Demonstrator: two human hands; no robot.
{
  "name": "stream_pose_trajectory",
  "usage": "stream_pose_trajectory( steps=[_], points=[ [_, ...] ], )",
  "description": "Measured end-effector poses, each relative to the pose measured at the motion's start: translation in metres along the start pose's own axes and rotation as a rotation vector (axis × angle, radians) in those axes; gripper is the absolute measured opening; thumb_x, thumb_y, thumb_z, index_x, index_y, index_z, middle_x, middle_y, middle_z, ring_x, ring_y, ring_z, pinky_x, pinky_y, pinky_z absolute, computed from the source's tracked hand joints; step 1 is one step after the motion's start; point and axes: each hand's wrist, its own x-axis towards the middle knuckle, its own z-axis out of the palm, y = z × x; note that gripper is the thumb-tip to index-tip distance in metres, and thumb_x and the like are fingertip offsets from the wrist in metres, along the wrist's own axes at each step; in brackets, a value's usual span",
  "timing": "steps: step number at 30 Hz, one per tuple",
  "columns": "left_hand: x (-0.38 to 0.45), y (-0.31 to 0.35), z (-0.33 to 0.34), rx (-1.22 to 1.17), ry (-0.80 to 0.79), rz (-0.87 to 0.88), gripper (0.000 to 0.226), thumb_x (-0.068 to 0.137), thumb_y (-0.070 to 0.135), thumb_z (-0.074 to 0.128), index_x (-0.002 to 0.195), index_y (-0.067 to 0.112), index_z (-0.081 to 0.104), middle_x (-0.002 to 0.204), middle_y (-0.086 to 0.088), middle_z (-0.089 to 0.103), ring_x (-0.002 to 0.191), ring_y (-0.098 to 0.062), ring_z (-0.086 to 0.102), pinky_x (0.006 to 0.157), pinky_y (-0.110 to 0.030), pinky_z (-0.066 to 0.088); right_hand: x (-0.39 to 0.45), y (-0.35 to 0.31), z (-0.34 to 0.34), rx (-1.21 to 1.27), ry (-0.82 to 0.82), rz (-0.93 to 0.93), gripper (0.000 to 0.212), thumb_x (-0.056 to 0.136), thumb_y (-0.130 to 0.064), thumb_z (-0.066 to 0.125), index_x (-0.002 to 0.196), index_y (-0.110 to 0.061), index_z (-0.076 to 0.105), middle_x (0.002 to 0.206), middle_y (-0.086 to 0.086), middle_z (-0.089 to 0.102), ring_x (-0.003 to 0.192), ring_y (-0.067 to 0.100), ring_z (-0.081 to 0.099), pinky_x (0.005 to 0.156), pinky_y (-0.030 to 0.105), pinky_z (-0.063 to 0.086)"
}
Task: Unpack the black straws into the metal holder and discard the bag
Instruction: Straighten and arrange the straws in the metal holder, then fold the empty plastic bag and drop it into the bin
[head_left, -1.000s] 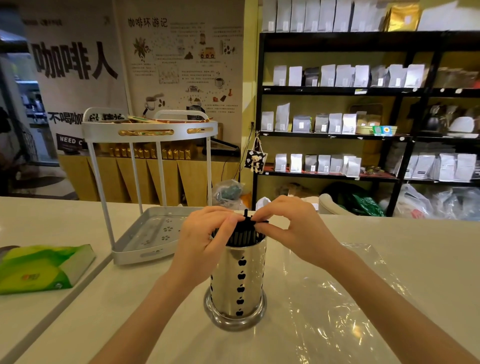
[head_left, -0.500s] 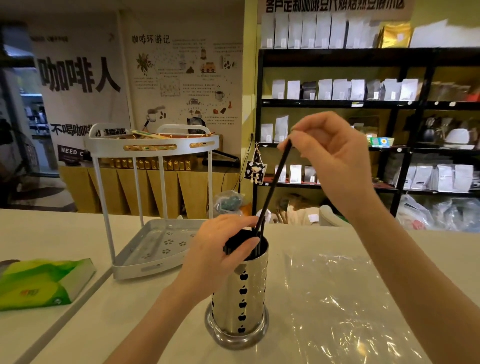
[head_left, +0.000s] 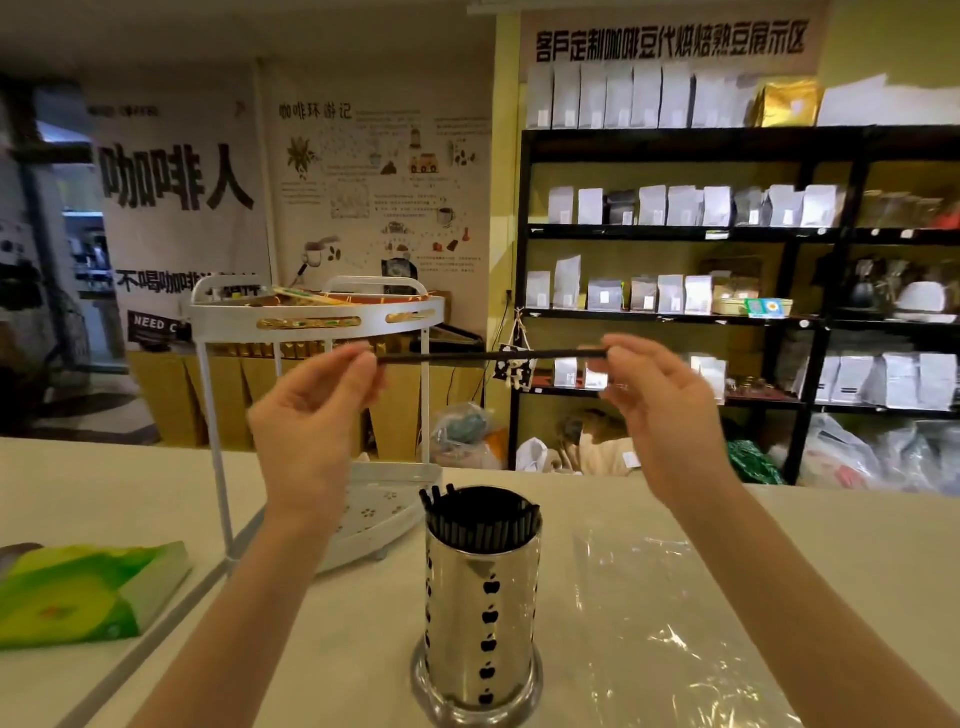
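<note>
A single black straw (head_left: 491, 356) is held level in the air above the counter. My left hand (head_left: 317, 415) pinches its left end and my right hand (head_left: 662, 410) pinches its right end. Below them stands the shiny metal holder (head_left: 480, 613) with small black apple cut-outs, upright on its round base. Several black straws (head_left: 480, 519) fill it and poke just past the rim. The clear plastic bag (head_left: 670, 623) lies flat and crinkled on the counter, right of the holder.
A white two-tier rack (head_left: 317, 317) stands behind the holder to the left, its lower tray (head_left: 384, 493) on the counter. A green tissue pack (head_left: 83, 592) lies at the left edge. Dark shelves of coffee bags (head_left: 691, 208) fill the background.
My right hand pulled one straw up out of the holder. My left hand left the holder's rim and took the straw's other end. The straw now sits level, high above the holder.
</note>
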Motion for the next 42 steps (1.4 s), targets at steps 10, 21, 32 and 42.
stream_pose_trajectory(
  steps=[10, 21, 32, 42],
  points=[
    [0.015, 0.02, 0.018, 0.204, -0.068, 0.172, 0.03, 0.078, 0.007, 0.063, 0.107, 0.012, 0.06, 0.091, 0.006, 0.066, 0.082, -0.005, 0.068, 0.074, -0.016, 0.053, -0.031, 0.053, 0.015, -0.431, -0.454, 0.248, 0.03, 0.092, -0.026, 0.048, 0.075, -0.028, 0.072, 0.069, -0.019, 0.071, 0.074, -0.012, 0.062, 0.068, 0.007, 0.043],
    [-0.029, -0.019, 0.02, 0.556, -0.51, 0.254, 0.023, 0.076, 0.011, 0.065, 0.095, 0.024, 0.063, 0.083, 0.018, 0.064, 0.084, -0.001, 0.062, 0.07, -0.006, 0.048, -0.045, 0.06, 0.007, -0.498, -0.462, 0.242, 0.045, 0.098, -0.035, 0.024, 0.094, -0.024, 0.068, 0.087, -0.024, 0.061, 0.075, -0.028, 0.051, 0.065, -0.01, 0.033],
    [-0.054, -0.037, 0.017, 0.72, -0.578, 0.369, 0.033, 0.08, 0.037, 0.048, 0.095, 0.016, 0.068, 0.082, 0.013, 0.062, 0.09, 0.006, 0.049, 0.073, -0.018, 0.047, -0.061, 0.065, -0.003, -0.501, -0.491, 0.091, 0.03, 0.097, -0.028, 0.035, 0.114, -0.034, 0.059, 0.111, -0.013, 0.065, 0.105, -0.004, 0.054, 0.084, 0.002, 0.039],
    [-0.105, -0.032, 0.073, 0.627, -0.499, 0.55, 0.032, 0.086, 0.029, 0.047, 0.11, 0.012, 0.061, 0.108, -0.001, 0.066, 0.109, -0.008, 0.05, 0.097, -0.026, 0.038, -0.073, 0.053, -0.083, -0.656, -0.222, 0.16, 0.027, 0.093, -0.034, 0.044, 0.116, -0.028, 0.057, 0.106, -0.014, 0.067, 0.105, -0.004, 0.055, 0.089, 0.017, 0.041]
  ],
)
